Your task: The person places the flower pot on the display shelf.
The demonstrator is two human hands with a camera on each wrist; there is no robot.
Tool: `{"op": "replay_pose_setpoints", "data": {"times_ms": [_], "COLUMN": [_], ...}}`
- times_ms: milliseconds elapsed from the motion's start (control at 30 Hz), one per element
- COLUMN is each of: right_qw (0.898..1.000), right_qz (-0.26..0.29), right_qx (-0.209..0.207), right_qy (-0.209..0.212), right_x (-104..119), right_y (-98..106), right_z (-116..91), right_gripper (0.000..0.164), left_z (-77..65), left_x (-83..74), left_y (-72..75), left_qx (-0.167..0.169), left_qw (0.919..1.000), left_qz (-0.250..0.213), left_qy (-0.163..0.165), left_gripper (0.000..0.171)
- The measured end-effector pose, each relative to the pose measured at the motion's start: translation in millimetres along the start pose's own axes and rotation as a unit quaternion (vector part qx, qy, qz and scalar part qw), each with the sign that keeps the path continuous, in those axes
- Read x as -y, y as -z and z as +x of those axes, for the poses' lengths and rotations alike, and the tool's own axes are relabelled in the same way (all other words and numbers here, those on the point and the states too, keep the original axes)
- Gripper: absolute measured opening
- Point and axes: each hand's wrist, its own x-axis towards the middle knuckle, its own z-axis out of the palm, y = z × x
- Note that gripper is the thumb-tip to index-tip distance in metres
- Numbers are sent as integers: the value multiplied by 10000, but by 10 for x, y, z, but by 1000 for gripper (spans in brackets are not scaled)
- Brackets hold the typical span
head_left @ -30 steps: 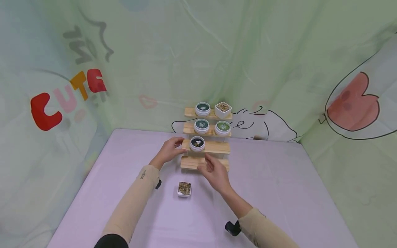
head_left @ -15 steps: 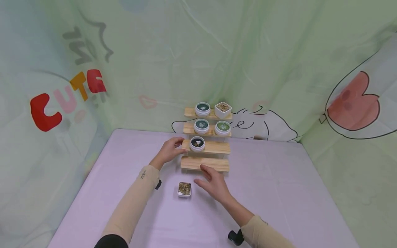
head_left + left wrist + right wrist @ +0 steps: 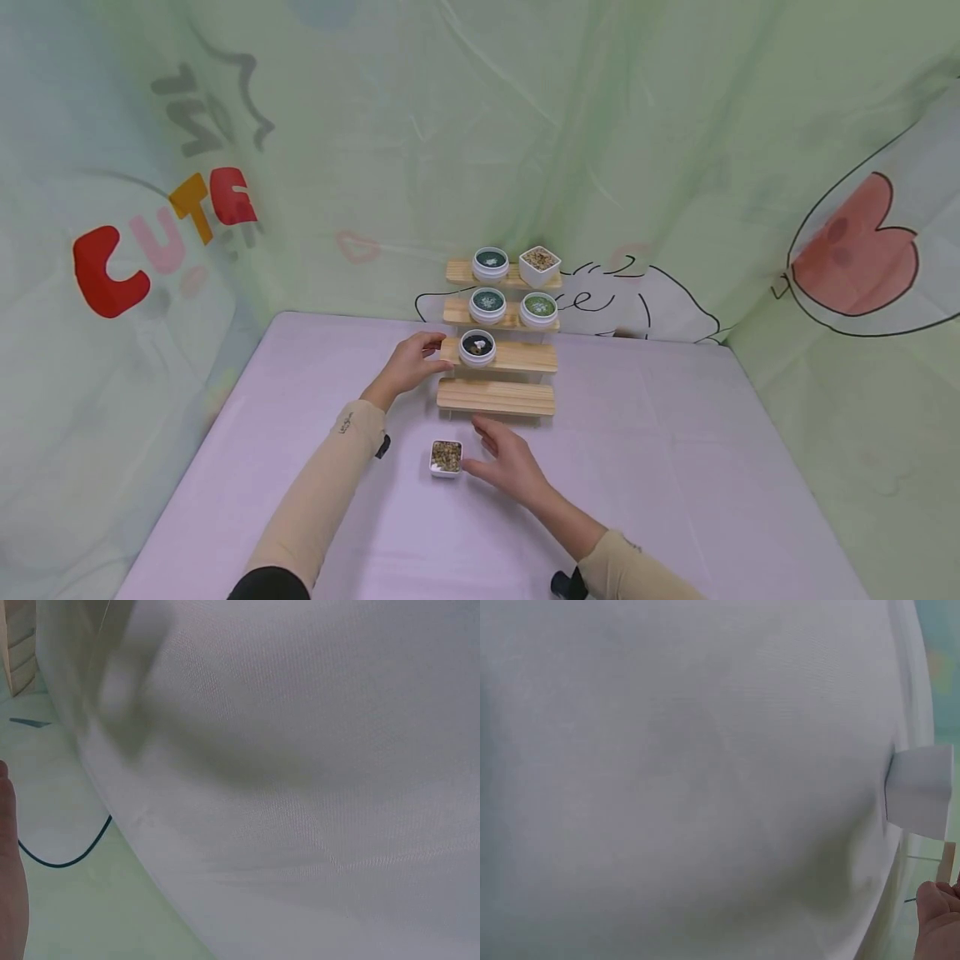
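A stepped wooden display stand (image 3: 517,399) rises in tiers at the back of the table. My left hand (image 3: 405,365) holds the left end of its third tier from the top, thumb at the front corner and fingers behind. Near that hand, a round white pot (image 3: 477,358) with dark filling sits on the same tier. My right hand (image 3: 513,462) is spread just right of a small square white pot (image 3: 446,458) of brown grains on the cloth. Its thumb tip is beside the pot; contact is unclear. In the right wrist view, the square pot (image 3: 919,791) stands upright near the fingers (image 3: 934,922).
Two round pots (image 3: 487,317) (image 3: 538,320) stand on the second tier. A round pot (image 3: 491,273) and a square pot of grains (image 3: 540,275) occupy the top tier. A pale purple cloth (image 3: 637,467) covers the table, with printed curtains (image 3: 360,150) around it.
My right hand has moved down from in front of the lowest tier toward the square pot on the cloth. The left hand stays at the stand's left end.
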Motion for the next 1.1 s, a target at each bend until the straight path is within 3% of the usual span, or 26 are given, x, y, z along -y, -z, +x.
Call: {"op": "replay_pose_setpoints", "data": {"times_ms": [767, 1100], "right_qw": [9985, 9992], "right_qz": [-355, -83], "right_qx": [405, 386], "right_qy": [40, -90], "right_x": [-79, -121], "right_y": [-147, -229], "right_z": [-37, -70], "right_gripper": [62, 59], "left_z": [-5, -9], "left_x": [-4, -2], "left_y": [8, 6], "left_qx": [-9, 16], "left_qw": [10000, 10000], "left_qz": [34, -38], "left_qy": [-13, -53], "left_gripper": [61, 61]}}
